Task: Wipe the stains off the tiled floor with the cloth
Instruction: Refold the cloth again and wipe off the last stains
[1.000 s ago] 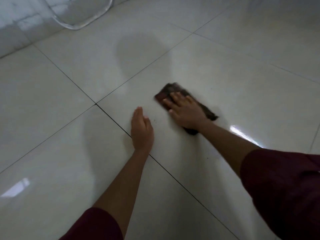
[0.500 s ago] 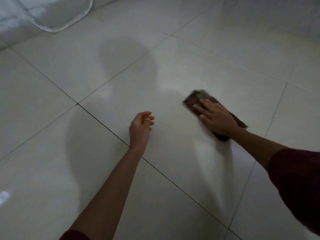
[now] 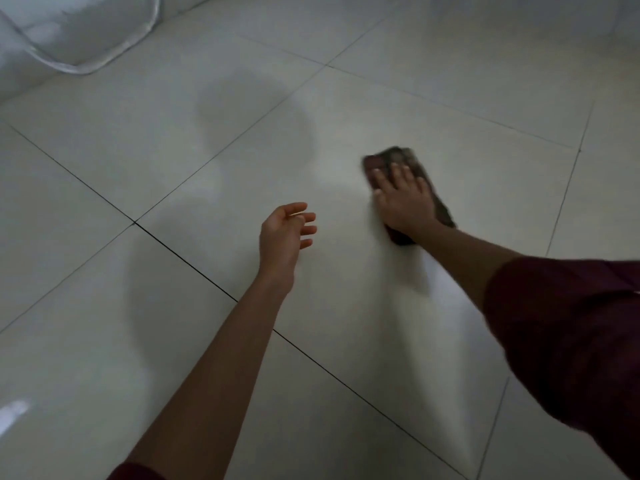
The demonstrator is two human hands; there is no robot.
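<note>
One hand does the work: your right hand (image 3: 403,199) lies flat, fingers spread, pressing the dark cloth (image 3: 407,159) onto the pale floor tile (image 3: 485,174). Keep your palm weight even and overlap strokes. Your left hand (image 3: 282,233) hovers loosely open, holding nothing; plant it for balance.

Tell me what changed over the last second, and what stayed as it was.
The left hand, flat on the glossy pale tiled floor a second ago, has lifted off it and now hangs with fingers loosely curled, holding nothing. The right hand has slid the dark brown cloth rightwards, away from the left hand. Unchanged: the right hand keeps pressing flat on the cloth.
</note>
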